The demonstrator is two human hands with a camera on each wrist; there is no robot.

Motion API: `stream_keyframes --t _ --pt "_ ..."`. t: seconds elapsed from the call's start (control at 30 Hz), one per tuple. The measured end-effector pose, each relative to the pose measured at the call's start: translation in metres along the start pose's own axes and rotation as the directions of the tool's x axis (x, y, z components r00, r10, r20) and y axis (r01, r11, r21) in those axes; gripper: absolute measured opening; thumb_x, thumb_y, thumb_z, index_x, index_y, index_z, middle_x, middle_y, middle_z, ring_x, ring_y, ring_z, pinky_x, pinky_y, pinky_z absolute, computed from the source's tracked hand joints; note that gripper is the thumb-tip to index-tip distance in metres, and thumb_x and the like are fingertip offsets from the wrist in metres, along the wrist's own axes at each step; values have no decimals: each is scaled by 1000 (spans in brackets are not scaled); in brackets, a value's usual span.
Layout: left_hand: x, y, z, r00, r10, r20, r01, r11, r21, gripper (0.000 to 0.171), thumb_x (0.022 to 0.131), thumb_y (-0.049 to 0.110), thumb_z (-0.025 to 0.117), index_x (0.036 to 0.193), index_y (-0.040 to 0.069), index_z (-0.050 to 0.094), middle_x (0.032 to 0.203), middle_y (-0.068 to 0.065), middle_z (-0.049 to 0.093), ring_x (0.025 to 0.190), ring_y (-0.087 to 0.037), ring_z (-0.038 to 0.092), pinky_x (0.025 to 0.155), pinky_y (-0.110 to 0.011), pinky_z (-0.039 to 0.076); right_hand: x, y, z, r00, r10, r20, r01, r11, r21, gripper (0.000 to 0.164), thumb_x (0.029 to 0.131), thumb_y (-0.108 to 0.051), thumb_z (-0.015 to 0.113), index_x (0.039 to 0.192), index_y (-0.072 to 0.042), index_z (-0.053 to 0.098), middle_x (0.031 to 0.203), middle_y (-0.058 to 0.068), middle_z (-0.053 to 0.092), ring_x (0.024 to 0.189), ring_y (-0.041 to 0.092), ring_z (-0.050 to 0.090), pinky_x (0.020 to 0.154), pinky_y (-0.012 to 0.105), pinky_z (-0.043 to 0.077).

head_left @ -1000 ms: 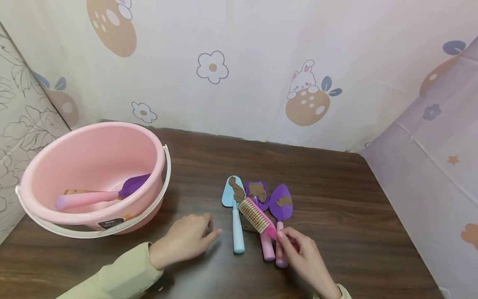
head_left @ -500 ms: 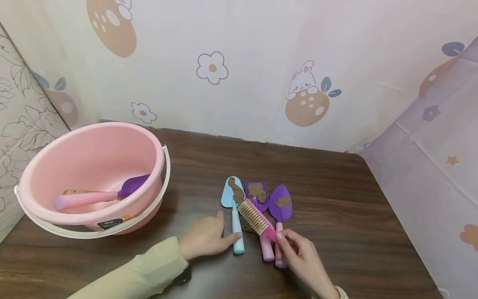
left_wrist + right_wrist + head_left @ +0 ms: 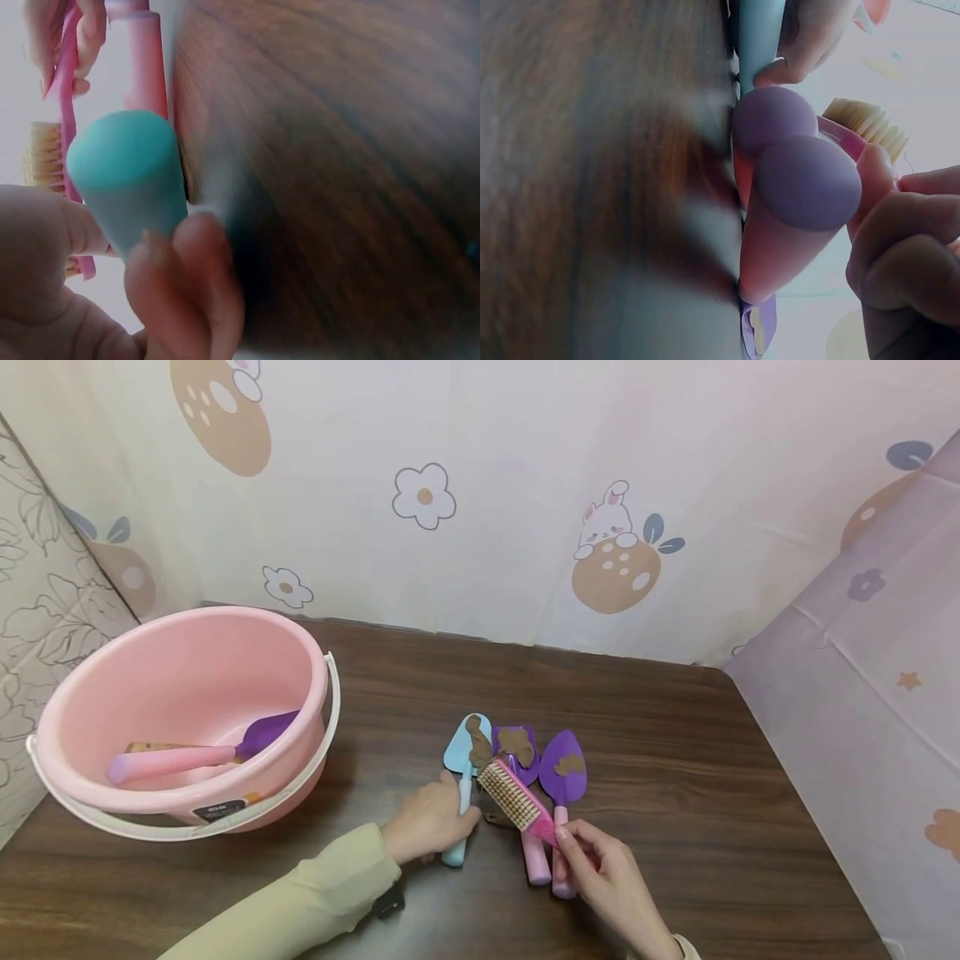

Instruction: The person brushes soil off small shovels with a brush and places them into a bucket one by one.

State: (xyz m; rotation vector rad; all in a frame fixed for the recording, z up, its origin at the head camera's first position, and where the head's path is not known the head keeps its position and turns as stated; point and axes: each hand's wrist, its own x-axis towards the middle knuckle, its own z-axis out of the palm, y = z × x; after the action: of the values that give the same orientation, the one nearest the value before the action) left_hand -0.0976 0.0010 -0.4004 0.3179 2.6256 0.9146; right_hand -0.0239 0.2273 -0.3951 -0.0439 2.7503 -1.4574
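In the head view my left hand (image 3: 427,817) holds the handle of a light blue toy shovel (image 3: 454,852), whose blade carries a smear of brown mud-like stuff (image 3: 480,747). The left wrist view shows its fingers curled around the teal-ended handle (image 3: 124,161). My right hand (image 3: 611,868) pinches the end of a pink brush (image 3: 517,795), bristles facing up. That brush hovers across a square purple shovel (image 3: 536,860) with a pink handle. Right beside it lies a pointed purple shovel (image 3: 564,789), partly behind the right fingers. Both purple blades bear brown patches.
A large pink bucket (image 3: 187,794) with a white carrying handle (image 3: 330,718) stands at the left of the dark wooden table (image 3: 660,718). Inside it lie a purple shovel with a pink handle (image 3: 176,763) and a wooden-looking piece. Patterned cloth hangs behind and at the sides.
My left hand has moved right and taken hold of the blue shovel's handle, swinging the handle end leftward. The right hand and brush have stayed almost still.
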Motion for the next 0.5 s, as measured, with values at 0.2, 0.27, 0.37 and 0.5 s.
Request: stream_keyframes --t 0.2,0.27,0.37,0.5 --pt "3 -5 1 999 18 -31 -20 998 -55 48 80 25 61 106 -13 44 70 -12 53 51 -21 52 44 -33 43 0 0 0 1000 -16 4 16 1000 5 23 98 -23 54 79 -11 61 59 -6 55 47 0 44 43 23 40" --pt "4 -7 1 999 25 -46 -28 998 -64 46 80 23 61 105 -12 45 72 -14 54 56 -22 53 48 -34 44 0 0 0 1000 -18 3 18 1000 4 23 98 -23 53 80 -11 61 59 -6 56 47 0 45 43 24 40" --pt "4 -11 0 999 20 -47 -24 996 -84 49 82 22 61 108 -15 45 78 -18 57 64 -24 55 56 -36 46 0 0 1 1000 -15 3 15 1000 3 22 98 -22 53 81 -11 62 59 -6 56 48 1 47 45 24 42" --pt "0 -14 -3 1000 -9 -24 6 991 -132 63 83 22 60 123 -21 39 87 -20 59 72 -24 56 65 -38 49 0 -1 1 1000 -5 0 5 1000 -6 20 98 -21 54 82 -11 62 59 -6 56 48 1 47 45 24 42"
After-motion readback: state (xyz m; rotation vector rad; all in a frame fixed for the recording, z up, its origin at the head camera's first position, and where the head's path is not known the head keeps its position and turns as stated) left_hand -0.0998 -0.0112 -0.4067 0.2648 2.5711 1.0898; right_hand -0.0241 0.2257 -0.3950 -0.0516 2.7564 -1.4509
